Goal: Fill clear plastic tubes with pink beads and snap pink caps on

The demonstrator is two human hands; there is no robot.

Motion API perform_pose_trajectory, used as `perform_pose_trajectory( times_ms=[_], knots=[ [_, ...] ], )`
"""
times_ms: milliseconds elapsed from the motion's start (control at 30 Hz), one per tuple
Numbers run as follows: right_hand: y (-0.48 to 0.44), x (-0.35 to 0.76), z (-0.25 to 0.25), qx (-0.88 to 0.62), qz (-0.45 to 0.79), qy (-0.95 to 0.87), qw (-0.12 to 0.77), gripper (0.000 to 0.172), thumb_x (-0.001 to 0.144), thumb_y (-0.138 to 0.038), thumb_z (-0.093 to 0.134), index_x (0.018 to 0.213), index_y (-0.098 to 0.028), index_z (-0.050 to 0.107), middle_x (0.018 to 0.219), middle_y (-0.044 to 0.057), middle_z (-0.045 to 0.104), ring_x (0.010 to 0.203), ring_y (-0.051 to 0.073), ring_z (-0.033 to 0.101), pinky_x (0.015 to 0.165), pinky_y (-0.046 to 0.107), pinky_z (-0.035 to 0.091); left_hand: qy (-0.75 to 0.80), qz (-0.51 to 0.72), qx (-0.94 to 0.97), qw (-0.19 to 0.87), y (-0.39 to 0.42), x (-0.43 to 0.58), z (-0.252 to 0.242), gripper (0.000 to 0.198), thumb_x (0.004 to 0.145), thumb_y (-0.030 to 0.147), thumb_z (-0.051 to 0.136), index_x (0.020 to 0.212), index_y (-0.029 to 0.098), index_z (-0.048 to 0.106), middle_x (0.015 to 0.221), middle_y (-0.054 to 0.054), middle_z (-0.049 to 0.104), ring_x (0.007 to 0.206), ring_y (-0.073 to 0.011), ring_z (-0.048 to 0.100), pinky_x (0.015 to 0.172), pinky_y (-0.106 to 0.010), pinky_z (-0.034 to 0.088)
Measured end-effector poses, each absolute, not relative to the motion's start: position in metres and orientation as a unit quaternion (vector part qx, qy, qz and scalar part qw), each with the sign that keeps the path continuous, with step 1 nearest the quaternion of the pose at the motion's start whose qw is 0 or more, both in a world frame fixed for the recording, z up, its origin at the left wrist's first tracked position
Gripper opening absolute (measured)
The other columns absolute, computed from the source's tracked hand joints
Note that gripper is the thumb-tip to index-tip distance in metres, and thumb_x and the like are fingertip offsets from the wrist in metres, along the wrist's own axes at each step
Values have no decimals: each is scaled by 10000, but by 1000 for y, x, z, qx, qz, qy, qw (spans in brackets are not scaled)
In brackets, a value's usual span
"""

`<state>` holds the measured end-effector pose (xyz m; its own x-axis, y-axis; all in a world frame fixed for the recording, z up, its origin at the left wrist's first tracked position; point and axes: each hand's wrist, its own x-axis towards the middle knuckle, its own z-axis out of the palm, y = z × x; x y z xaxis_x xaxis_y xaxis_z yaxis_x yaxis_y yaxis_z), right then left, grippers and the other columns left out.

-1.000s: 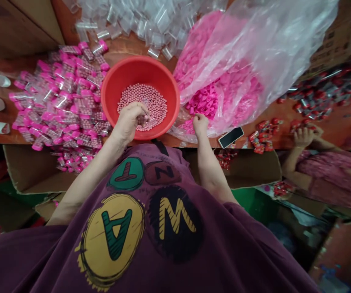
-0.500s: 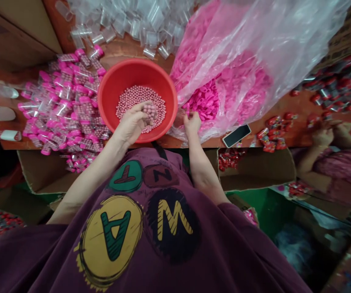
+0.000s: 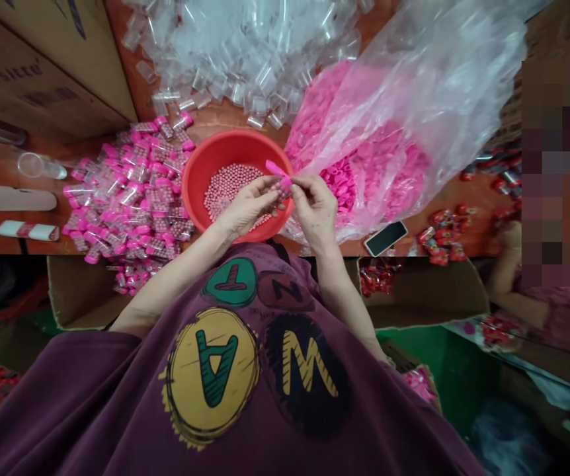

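**Both hands pinching clear tube over red bowl**

Left hand [image 3: 248, 208] curled, nearly shut, fingertips on a clear tube [image 3: 282, 188] just above the bowl [image 3: 230, 144]; right hand [image 3: 315, 206] also nearly shut, gripping the tube's far side beside a pink cap [image 3: 276, 168]; cannot tell if cap is seated. Bowl holds pink beads [image 3: 228, 188]; capped tubes [image 3: 131, 198] heaped left on the table [image 3: 225, 119]; empty tubes [image 3: 235, 53] piled beyond; plastic bag [image 3: 404, 112] right holds loose caps [image 3: 339, 180].
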<state>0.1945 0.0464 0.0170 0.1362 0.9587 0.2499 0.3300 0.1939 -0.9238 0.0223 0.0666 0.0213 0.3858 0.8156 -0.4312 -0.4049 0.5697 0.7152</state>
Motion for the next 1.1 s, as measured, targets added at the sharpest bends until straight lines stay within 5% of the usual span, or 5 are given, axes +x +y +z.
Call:
perform_pose_trajectory(
  times_ms=[167, 433, 800, 967, 1100],
  knots=[
    [39, 184, 20, -565, 283, -606, 483, 290, 1100, -510, 663, 1080, -261, 810, 1025, 24, 810, 975, 184, 754, 914, 393, 633, 400, 412, 241, 782, 65, 26, 26, 274, 904, 236, 928, 1062, 177, 712, 878, 34, 726, 686, -47, 654, 660, -183, 505],
    [36, 165, -1, -587, 361, -494, 531, 363, 1047, -617, 714, 1093, -268, 802, 1026, 19, 809, 973, 178, 781, 966, 409, 664, 423, 429, 238, 762, 58, 25, 30, 133, 1024, 186, 798, 1053, 178, 668, 833, 37, 692, 662, -45, 621, 658, -187, 492],
    [50, 178, -5, -587, 353, -540, 488, 501, 986, -745, 730, 1035, -255, 822, 975, 14, 795, 916, 177, 747, 893, 394, 635, 440, 398, 299, 747, 60, 20, 23, 245, 991, 137, 808, 1102, 210, 602, 900, 43, 710, 614, -50, 616, 594, -208, 460],
    [43, 168, -15, -610, 360, -496, 502, 528, 968, -769, 724, 1004, -249, 805, 961, 11, 790, 900, 170, 740, 861, 372, 630, 454, 318, 333, 762, 56, 20, 20, 155, 1070, 176, 703, 984, 194, 575, 738, 61, 681, 458, -50, 553, 472, -224, 340],
    [41, 169, -10, -608, 338, -538, 475, 496, 997, -740, 699, 978, -255, 802, 935, 1, 775, 891, 162, 727, 849, 355, 613, 447, 339, 315, 765, 52, 20, 14, 211, 1058, 190, 733, 924, 191, 571, 682, 61, 677, 500, -50, 586, 500, -198, 371]
  ],
)
